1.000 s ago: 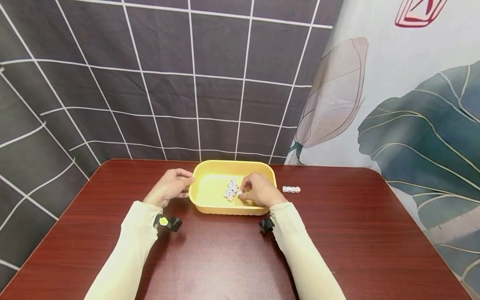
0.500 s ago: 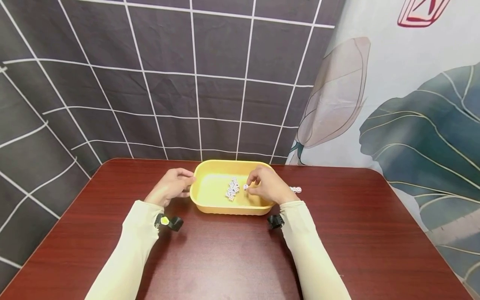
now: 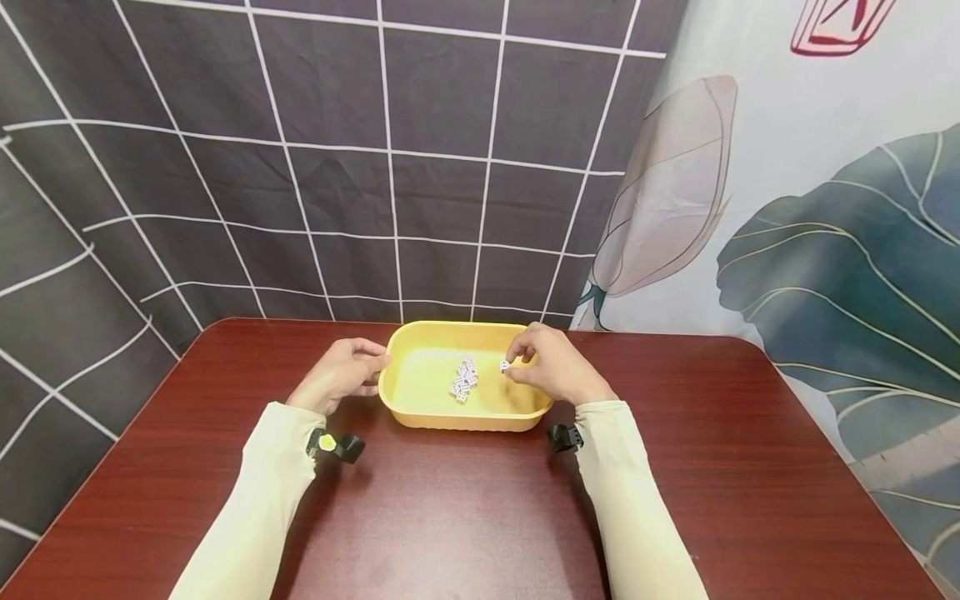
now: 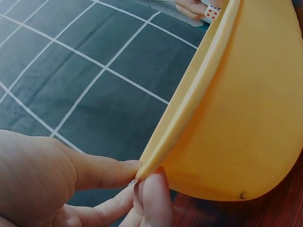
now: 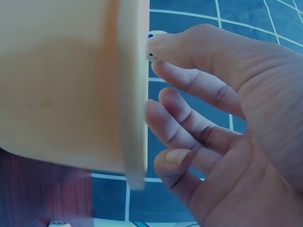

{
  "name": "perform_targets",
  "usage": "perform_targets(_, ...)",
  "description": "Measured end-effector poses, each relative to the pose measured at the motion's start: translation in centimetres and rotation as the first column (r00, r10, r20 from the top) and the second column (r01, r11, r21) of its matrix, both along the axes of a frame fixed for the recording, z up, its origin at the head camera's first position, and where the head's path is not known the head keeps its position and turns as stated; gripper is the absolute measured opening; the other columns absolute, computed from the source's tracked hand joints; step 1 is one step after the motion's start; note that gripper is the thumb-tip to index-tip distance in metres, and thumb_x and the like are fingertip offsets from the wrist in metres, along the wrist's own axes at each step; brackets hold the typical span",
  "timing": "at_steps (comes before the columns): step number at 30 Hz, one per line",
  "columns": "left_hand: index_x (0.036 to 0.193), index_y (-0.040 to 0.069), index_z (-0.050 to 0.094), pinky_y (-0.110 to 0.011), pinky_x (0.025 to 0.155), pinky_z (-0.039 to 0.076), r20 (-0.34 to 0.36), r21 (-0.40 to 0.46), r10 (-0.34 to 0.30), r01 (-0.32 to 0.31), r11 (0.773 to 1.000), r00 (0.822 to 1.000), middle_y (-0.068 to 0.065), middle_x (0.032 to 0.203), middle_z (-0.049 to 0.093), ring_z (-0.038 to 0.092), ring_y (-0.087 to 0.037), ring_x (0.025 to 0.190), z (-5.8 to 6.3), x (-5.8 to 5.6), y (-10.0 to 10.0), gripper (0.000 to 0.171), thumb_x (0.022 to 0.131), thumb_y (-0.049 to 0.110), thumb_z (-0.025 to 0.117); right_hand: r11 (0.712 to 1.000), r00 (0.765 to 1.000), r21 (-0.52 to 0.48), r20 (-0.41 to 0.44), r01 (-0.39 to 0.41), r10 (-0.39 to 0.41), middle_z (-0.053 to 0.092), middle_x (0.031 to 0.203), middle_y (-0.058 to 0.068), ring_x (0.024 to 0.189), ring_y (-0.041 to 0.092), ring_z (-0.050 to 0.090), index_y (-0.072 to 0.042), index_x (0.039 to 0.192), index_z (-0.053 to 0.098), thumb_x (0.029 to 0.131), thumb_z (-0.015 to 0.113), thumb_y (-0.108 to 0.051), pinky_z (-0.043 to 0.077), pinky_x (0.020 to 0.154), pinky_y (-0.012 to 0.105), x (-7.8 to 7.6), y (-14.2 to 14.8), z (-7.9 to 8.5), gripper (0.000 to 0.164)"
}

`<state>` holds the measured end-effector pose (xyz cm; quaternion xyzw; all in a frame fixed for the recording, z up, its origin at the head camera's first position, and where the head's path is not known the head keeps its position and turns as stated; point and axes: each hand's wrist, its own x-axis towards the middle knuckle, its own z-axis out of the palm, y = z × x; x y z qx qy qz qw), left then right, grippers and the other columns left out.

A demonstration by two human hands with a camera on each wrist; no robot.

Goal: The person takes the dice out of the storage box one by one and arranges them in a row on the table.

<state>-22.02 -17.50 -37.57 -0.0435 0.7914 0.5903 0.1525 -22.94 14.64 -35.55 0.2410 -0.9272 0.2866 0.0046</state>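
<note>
A yellow plastic basin [image 3: 465, 421] stands near the table's back edge. Several white dice [image 3: 463, 380] lie in a cluster on its floor. My left hand [image 3: 342, 375] pinches the basin's left rim between thumb and fingers, plainly visible in the left wrist view. Over the basin's right side, my right hand [image 3: 555, 364] holds one die [image 3: 504, 366] between thumb and forefinger, raised above the floor. In the left wrist view that die [image 4: 212, 12] shows red dots beyond the rim. The other right fingers are loosely bent near the basin's rim in the right wrist view.
Part of a white die [image 5: 59, 223] shows on the table at the bottom of the right wrist view. A dark red wooden table [image 3: 450, 508] lies under everything. A dark gridded cloth [image 3: 322, 192] hangs behind, with a leaf-patterned cloth [image 3: 832, 250] at right.
My right hand has lifted a die away from the cluster and carried it rightward. It now covers the row of dice on the table in the head view. The left hand stays put.
</note>
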Motion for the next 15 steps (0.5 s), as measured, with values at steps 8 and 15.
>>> perform_targets(8,0.131,-0.01,0.051,-0.021,0.066,0.06,0.005,0.029,-0.004,0.004,1.0,1.0,-0.003,0.091,0.068,0.064,-0.008,0.076,-0.2,-0.1,-0.2,0.036,0.102,0.01,0.058,0.999,0.999,-0.011,0.005,0.039,-0.039,0.065,0.094,0.005,0.091,0.024,0.062,-0.012,0.089,0.074,0.082,0.083,-0.015,0.05,0.08,0.032,0.3,0.9,0.5,0.011)
perform_targets(15,0.131,-0.01,0.052,-0.021,0.068,0.06,0.012,0.04,-0.009,0.008,0.999,1.0,-0.002,0.09,0.067,0.064,-0.008,0.076,-0.2,-0.2,-0.3,0.035,0.102,0.009,0.059,0.998,0.999,-0.036,-0.004,0.049,-0.049,0.066,0.094,0.009,0.088,0.024,0.061,-0.011,0.088,0.074,0.082,0.081,-0.013,0.049,0.076,0.031,0.3,1.8,0.9,0.009)
